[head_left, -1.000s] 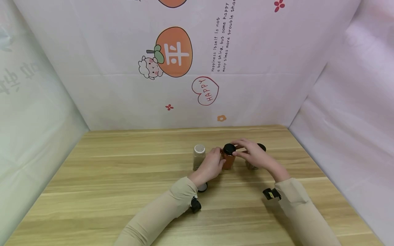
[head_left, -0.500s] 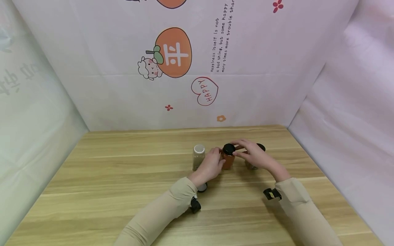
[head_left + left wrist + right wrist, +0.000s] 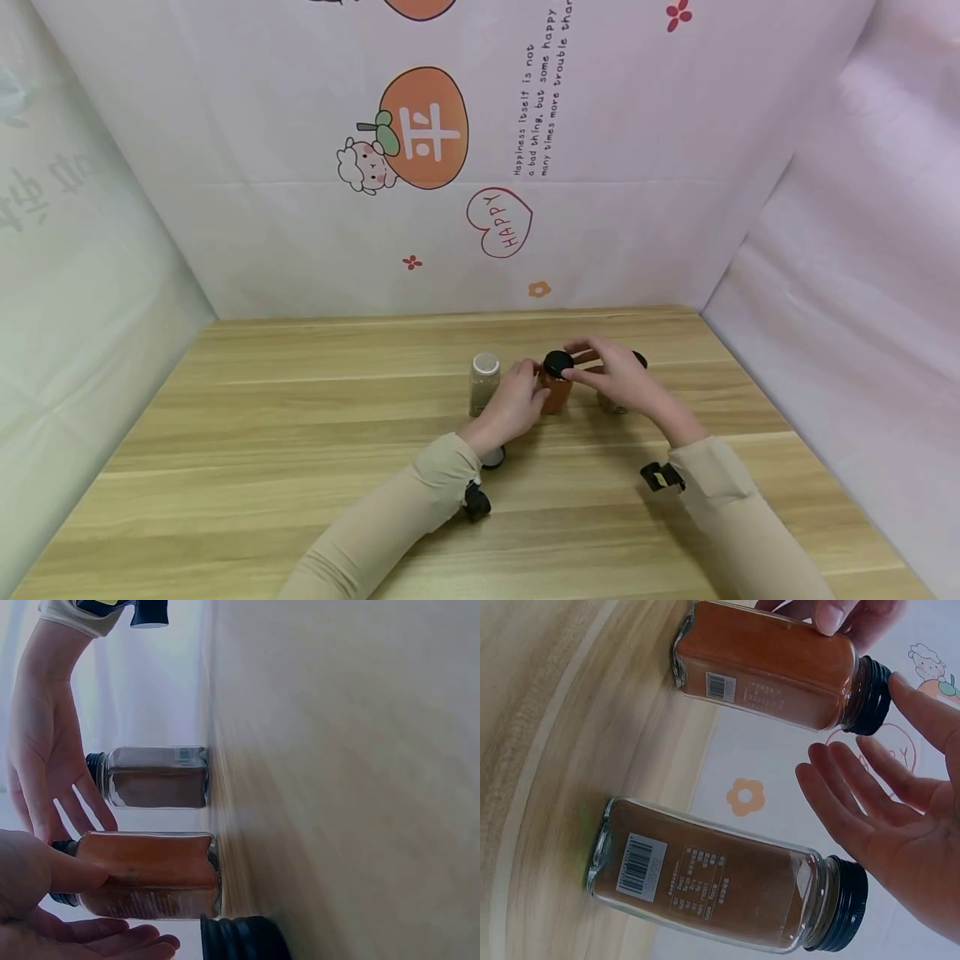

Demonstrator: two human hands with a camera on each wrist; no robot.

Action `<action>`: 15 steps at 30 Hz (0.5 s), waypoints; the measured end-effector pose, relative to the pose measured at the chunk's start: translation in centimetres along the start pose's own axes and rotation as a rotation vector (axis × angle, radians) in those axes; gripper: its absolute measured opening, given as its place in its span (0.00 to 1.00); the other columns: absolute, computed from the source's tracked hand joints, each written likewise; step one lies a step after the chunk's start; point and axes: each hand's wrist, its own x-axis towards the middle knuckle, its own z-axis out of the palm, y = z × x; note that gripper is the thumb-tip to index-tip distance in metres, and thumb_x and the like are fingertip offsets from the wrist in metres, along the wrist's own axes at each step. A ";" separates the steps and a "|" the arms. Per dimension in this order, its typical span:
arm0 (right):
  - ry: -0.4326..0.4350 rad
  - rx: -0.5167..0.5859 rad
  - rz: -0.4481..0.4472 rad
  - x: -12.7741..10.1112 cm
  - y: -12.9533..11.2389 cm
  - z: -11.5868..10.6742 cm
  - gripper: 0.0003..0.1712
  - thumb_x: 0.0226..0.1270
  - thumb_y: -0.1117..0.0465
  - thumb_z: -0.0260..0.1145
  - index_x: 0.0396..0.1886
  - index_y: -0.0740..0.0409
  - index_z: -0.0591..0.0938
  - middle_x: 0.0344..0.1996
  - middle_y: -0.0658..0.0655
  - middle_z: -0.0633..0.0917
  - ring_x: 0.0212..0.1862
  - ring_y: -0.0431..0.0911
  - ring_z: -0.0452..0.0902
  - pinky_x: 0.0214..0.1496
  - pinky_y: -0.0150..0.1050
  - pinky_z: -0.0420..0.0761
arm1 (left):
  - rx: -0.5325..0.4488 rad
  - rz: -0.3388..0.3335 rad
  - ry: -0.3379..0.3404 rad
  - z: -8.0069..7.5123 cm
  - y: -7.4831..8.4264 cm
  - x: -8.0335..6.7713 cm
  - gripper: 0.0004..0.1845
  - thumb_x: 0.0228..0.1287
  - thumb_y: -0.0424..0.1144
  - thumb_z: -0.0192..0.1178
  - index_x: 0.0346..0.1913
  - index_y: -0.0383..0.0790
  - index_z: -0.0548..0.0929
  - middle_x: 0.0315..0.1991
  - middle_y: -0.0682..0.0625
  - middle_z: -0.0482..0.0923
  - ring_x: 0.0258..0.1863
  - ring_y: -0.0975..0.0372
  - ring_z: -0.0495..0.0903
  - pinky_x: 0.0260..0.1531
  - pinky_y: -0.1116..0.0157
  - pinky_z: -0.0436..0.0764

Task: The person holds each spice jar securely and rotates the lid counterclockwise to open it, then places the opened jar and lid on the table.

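A glass spice jar of orange-red powder [image 3: 556, 397] stands upright on the table, capped with a black lid [image 3: 557, 363]. My left hand [image 3: 512, 407] grips its body, thumb [image 3: 79, 874] on one side and fingers on the other. At the lid is my right hand [image 3: 624, 382]: in the right wrist view its thumb [image 3: 919, 705] touches the lid's edge and the index fingertip lies right at the opposite side, the other fingers spread. Behind the right hand, a second spice jar with brown powder [image 3: 705, 874] has its own black lid on.
Left of my left hand stands a jar with pale contents and a white top [image 3: 485, 387]. A loose black lid [image 3: 492, 457] lies on the wooden table [image 3: 300, 467] near my left wrist. Printed white cloth [image 3: 300, 233] encloses the back and sides.
My right thumb and fingers have shifted slightly to the left around the lid. The left hand and the jars stay in place.
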 end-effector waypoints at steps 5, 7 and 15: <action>0.023 -0.009 0.038 0.1 -0.2 0.2 0.30 0.64 0.49 0.65 0.58 0.64 0.73 0.53 0.63 0.79 0.54 0.59 0.77 0.52 0.50 0.79 | -0.018 0.001 -0.003 -0.2 0.1 0.0 0.18 0.70 0.38 0.53 0.58 0.32 0.70 0.54 0.39 0.73 0.56 0.53 0.75 0.53 0.59 0.77; 0.028 -0.010 0.049 0.2 -0.2 0.3 0.29 0.63 0.49 0.66 0.56 0.63 0.74 0.52 0.63 0.79 0.54 0.59 0.77 0.52 0.50 0.80 | -0.021 -0.001 -0.009 -0.2 0.1 0.0 0.18 0.70 0.38 0.53 0.58 0.32 0.69 0.55 0.38 0.73 0.55 0.53 0.75 0.53 0.59 0.77; 0.039 -0.008 0.066 0.2 -0.2 0.3 0.26 0.62 0.50 0.67 0.54 0.61 0.76 0.51 0.62 0.80 0.53 0.60 0.77 0.51 0.49 0.80 | -0.030 -0.015 -0.027 -0.4 0.2 0.0 0.19 0.71 0.39 0.52 0.59 0.32 0.69 0.56 0.38 0.72 0.57 0.52 0.74 0.54 0.59 0.76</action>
